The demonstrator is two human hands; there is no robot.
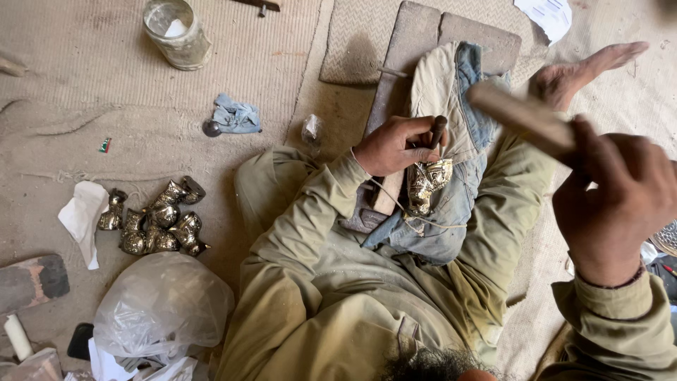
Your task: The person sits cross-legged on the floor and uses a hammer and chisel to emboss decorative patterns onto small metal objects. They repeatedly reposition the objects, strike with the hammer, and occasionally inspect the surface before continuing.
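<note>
Brass embossed piece [428, 185] mid-frame, just below left hand [392, 146] gripping a punch [438, 130]; right hand [612, 200] clutches a wooden mallet [522, 116].

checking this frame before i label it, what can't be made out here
Head view only:
- Tip of the punch tool: hidden by the left hand and the brass piece.
- Wooden mallet in the right hand: blurred, so its shape is unclear.
- Jar contents: too small to tell.
- Round patterned object: cut off by the right edge.
</note>
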